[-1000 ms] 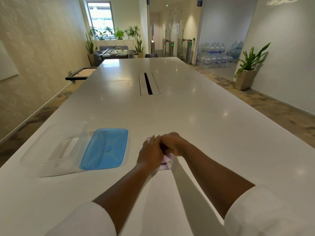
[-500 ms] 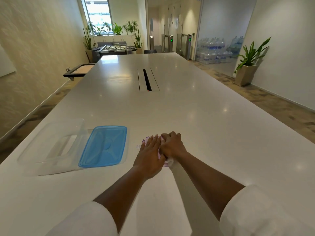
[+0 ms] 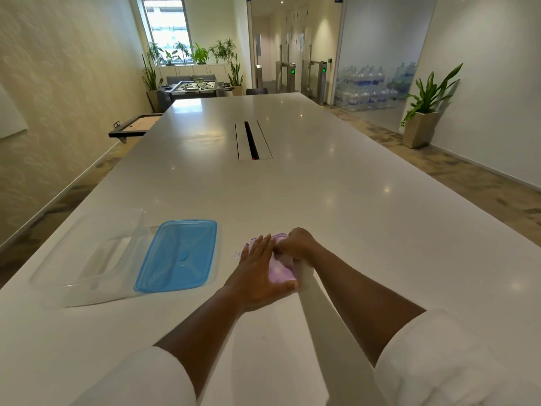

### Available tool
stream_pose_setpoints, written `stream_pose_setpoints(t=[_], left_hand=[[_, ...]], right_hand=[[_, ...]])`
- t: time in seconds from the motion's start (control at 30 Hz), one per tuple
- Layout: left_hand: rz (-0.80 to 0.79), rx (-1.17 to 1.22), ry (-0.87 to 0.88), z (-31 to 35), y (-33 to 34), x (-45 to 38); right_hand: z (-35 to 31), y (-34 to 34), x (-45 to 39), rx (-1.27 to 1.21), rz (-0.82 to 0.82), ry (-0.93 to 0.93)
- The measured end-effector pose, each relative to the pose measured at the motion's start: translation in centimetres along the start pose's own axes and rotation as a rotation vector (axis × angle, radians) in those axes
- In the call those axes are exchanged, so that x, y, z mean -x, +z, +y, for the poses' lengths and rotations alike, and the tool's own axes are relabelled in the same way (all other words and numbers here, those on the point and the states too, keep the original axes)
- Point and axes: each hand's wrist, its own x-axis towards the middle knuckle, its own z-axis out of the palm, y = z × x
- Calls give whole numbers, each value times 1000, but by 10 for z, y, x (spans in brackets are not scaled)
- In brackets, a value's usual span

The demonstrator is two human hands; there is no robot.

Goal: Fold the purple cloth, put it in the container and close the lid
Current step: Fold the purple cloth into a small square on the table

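Observation:
The purple cloth (image 3: 280, 269) lies folded small on the white table, mostly covered by both hands. My left hand (image 3: 257, 271) rests flat on its left part, fingers stretched forward. My right hand (image 3: 297, 244) is curled over the cloth's far edge, fingers closed on the fabric. A small white tag (image 3: 236, 254) sticks out at the cloth's left. The clear plastic container (image 3: 87, 259) stands open to the left, and its blue lid (image 3: 178, 254) lies beside it, between the container and my hands.
The long white table (image 3: 351, 200) has a cable slot (image 3: 252, 141) in its middle. A potted plant (image 3: 424, 112) stands by the right wall, water bottles behind glass farther back. A low dark side table (image 3: 134, 128) sits off the table's left edge.
My hands went from bunched together on the cloth to pressing it down. Now the left palm lies flat and the right hand pinches the far edge; more purple shows between them.

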Motion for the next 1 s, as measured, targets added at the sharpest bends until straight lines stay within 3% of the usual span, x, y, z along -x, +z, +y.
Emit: stream_pose_setpoints(t=[0.17,0.33,0.47,0.6,0.73,0.83,1.0], left_hand=[[39,273,-71,-7,-8,-1],[195,457,-355,-12,-29,-17],[173,505,-519,-20,-54,-22],[17,757,-467,-28,-85,-14],[-132,741,-444,-33,-111,-6],[-115,766,-446,-39,-123,-4],[5,802,-392,-48,-143,3]], right_hand=[[-10,-9,1,-407,-56,200],[-18,-12,1,-693,-80,186],[-29,-17,4,-827,-86,140],[-41,-21,10,-868,-137,100],[-50,-22,10,-897,-160,59],[-55,-22,11,-867,-165,34],[-61,-20,17,-586,-224,-12]])
